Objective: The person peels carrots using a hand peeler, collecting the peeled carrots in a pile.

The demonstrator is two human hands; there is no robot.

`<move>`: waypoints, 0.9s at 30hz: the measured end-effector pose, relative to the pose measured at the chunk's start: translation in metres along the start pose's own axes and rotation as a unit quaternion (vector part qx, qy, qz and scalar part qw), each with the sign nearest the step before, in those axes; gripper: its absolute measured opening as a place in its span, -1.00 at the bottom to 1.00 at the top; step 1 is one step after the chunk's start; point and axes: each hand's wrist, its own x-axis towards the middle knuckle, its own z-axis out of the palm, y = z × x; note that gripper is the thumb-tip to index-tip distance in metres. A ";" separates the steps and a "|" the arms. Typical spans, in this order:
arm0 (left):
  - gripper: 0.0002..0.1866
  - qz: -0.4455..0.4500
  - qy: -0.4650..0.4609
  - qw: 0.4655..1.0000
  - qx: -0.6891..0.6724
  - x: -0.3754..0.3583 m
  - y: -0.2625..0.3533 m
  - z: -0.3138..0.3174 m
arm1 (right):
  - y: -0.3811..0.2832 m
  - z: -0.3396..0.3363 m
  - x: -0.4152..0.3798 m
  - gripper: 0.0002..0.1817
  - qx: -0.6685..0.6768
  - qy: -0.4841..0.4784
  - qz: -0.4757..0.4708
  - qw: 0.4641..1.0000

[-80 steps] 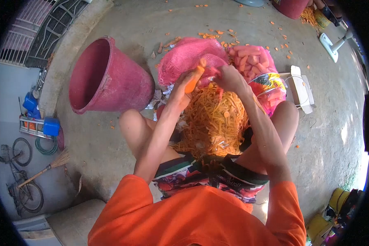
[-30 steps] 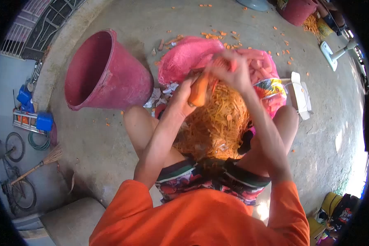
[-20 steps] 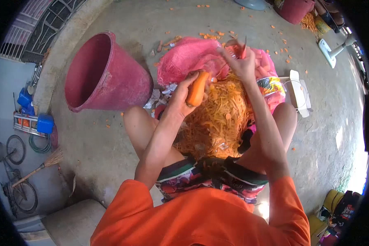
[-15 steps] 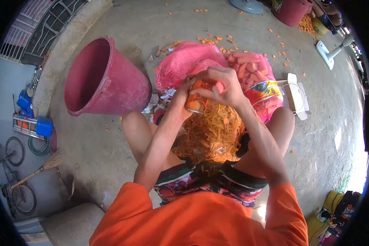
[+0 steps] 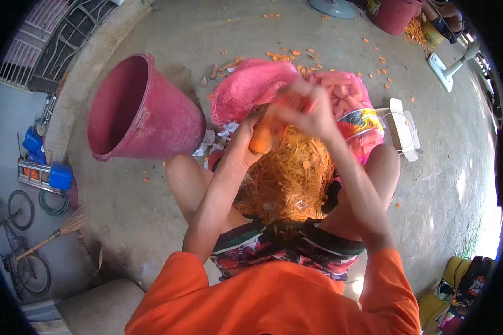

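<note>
My left hand (image 5: 243, 142) is closed around an orange carrot (image 5: 261, 139), its blunt end pointing towards me. Over the carrot's far part, my right hand (image 5: 318, 117) is smeared by motion, its fingers curled around a red-handled peeler (image 5: 297, 103) that is itself blurred. Below both hands, a large heap of carrot peelings (image 5: 296, 173) lies between my legs. Just beyond are a crumpled pink mesh sack (image 5: 250, 86) and a pink bag (image 5: 359, 120) filled with peeled carrots.
A big dark-pink bucket (image 5: 176, 117) lies tipped at the left. A white box (image 5: 403, 131) is right of the bag. Carrot slices (image 5: 282, 56) are scattered on the concrete floor. Farther off stand another pink bucket (image 5: 395, 17) and a fan base (image 5: 332, 8).
My right hand has moved slightly up and away along the carrot with the peeler and is now blurred. More of the carrot's near end shows. My left hand stays nearly in place.
</note>
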 end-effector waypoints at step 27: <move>-0.70 -0.007 -0.031 0.999 -0.033 0.006 0.016 -0.021 | -0.002 0.012 0.001 -0.83 -0.007 -0.080 -0.079 0.994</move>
